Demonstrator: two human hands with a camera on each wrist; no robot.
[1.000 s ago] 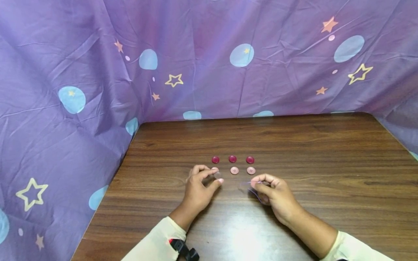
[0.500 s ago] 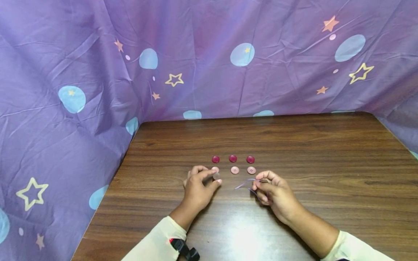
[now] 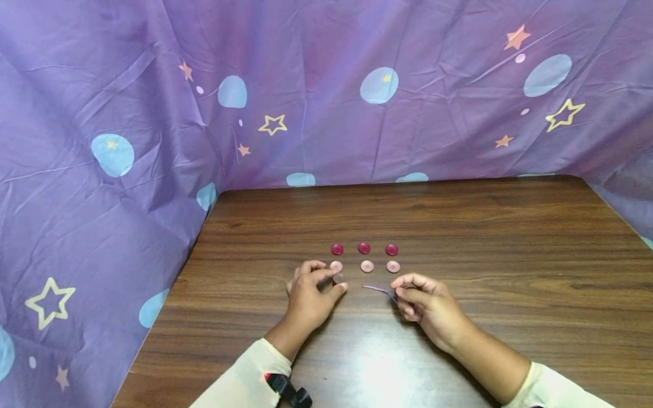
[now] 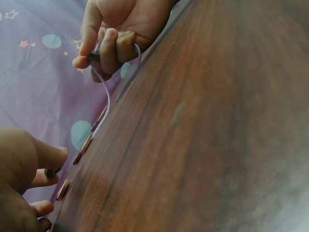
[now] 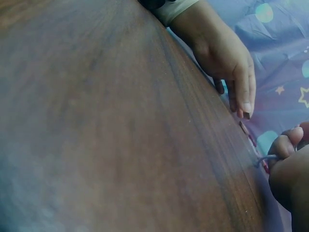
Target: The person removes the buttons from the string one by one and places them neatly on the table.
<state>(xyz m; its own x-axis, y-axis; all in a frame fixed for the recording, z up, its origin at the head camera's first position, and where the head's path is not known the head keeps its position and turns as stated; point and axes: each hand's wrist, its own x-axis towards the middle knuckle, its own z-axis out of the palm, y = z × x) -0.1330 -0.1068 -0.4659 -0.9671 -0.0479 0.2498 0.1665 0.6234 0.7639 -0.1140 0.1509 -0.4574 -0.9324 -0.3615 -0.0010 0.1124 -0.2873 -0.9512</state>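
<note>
My left hand [image 3: 310,294] pinches a small greyish button [image 3: 339,278] between thumb and fingers, just in front of the left pale pink button [image 3: 335,266]. In the left wrist view that held button [image 4: 50,172] looks dark and edge-on. Opposite, my right hand [image 3: 431,309] holds a thin purple cord [image 3: 374,288], whose end sticks out leftward. A small dark disc [image 4: 94,56] shows between the right thumb and finger in the left wrist view; whether the cord runs through it I cannot tell. The cord also loops below the right fingers.
Behind the hands lie two more pale pink buttons [image 3: 367,266], and beyond them a row of three dark red buttons [image 3: 364,248]. Everything rests on a brown wooden table [image 3: 459,221]. A purple patterned cloth [image 3: 326,124] hangs along the back and left edges.
The cord's end has swung down and now points left from the right fingers. The greyish button has shifted slightly in the left fingers. Both hands stay nearly in place.
</note>
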